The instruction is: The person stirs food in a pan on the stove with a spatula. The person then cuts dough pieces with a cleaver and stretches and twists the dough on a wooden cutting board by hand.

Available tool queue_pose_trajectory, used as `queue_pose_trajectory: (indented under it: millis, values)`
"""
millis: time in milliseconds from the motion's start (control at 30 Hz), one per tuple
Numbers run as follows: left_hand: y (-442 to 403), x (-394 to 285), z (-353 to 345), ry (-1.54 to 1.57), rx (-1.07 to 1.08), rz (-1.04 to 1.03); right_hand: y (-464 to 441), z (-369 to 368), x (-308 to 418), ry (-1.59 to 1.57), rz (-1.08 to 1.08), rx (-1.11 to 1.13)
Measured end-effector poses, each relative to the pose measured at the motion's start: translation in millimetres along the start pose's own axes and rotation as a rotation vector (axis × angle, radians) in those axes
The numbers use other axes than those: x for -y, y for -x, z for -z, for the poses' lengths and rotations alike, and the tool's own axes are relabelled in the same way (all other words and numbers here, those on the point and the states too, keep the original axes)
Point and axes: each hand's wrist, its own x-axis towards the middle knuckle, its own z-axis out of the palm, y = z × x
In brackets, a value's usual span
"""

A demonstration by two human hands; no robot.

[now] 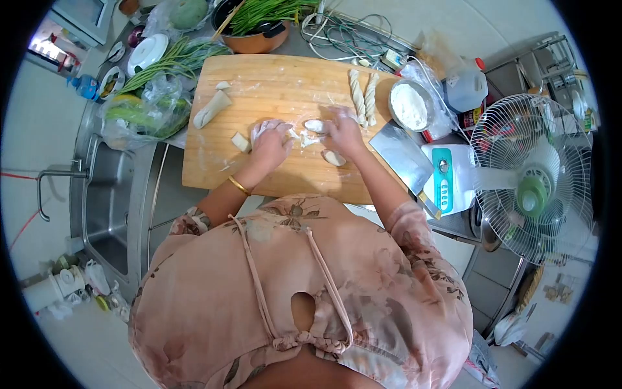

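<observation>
Hands (pixel 272 138) (pixel 345 134) by dough piece (pixel 314 125), axis left-to-right

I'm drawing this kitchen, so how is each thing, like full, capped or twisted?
Left hand, floury
Right hand, floury
Board, floury
Dough log, untwisted
Twists, twisted
Bowl, uncovered, flour inside
Pot, greens poking out
Cleaver, not held
Jug, capped
Tap, no water showing
Fan, can't tell if spinning
Scale, can't tell if on

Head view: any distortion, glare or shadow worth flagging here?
Head view: strong wide-angle distortion, the far edge of the wooden board bowed and the corners black; head view: the window opening at upper left looks overexposed; head view: soft shadow on the board near the torso, but left hand and right hand readable.
</observation>
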Motion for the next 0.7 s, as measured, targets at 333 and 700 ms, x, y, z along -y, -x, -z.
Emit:
queue_pose_trajectory:
  millis: [333,700]
  values:
    - [-54.5,-24.0,-40.4,-0.088,0.192,-0.344,70.4,8.9,20.3,0.26,0.22,0.138]
    - [-55.5,18.8,2.0,-0.133,0.019,-0.135,12.1,-30.2,52.2,0.231,0.252,0.248]
